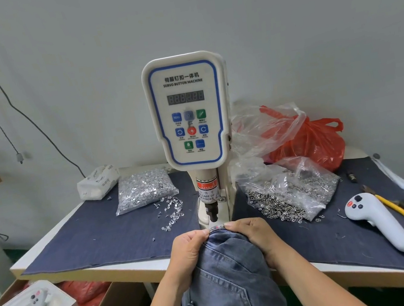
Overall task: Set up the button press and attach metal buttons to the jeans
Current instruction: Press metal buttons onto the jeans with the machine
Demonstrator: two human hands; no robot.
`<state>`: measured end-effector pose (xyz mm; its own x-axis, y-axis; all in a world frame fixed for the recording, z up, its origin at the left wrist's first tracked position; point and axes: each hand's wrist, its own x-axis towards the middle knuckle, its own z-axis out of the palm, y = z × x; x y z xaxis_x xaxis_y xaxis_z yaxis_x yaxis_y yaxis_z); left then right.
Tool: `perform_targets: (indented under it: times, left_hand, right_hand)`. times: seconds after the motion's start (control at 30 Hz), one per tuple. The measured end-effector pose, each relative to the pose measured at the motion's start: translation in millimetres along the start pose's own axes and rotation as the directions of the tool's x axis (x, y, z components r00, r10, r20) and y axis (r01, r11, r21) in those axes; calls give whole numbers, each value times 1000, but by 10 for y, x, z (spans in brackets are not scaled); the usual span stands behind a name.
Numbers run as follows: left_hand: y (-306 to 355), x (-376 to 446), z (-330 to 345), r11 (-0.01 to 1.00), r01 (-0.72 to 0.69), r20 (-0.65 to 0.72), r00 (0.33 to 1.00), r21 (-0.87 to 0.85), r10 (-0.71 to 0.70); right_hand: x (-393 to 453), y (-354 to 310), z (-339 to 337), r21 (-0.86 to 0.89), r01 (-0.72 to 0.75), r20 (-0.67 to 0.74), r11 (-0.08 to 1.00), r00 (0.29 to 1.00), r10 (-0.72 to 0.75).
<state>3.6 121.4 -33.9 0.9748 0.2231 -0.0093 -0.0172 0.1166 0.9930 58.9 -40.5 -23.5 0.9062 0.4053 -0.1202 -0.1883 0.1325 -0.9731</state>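
At lower centre, my left hand (188, 250) and right hand (252, 236) each pinch the jeans (226, 281) waistband, holding its edge under the punch (211, 210) of the servo button machine (187, 110). I judge the next move needs exact alignment, fingers clear.

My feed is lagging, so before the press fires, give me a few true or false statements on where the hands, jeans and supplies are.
1. Both hands, left hand and right hand, pinch the jeans at the press. True.
2. The press display shows a lit count. False: its digits look unlit.
3. The bag of tacks lies left of the press. True.
4. The white handheld controller is in the right hand. False: it lies on the cloth, right of the jeans.
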Motion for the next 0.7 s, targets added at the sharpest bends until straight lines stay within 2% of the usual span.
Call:
perform_targets:
  times: [0.7]
  left_hand:
    - [35,-33,-3,1000,-16,36,999,-15,16]
  right_hand:
    - [-63,-55,25,-54,-18,-8,998,1000,17]
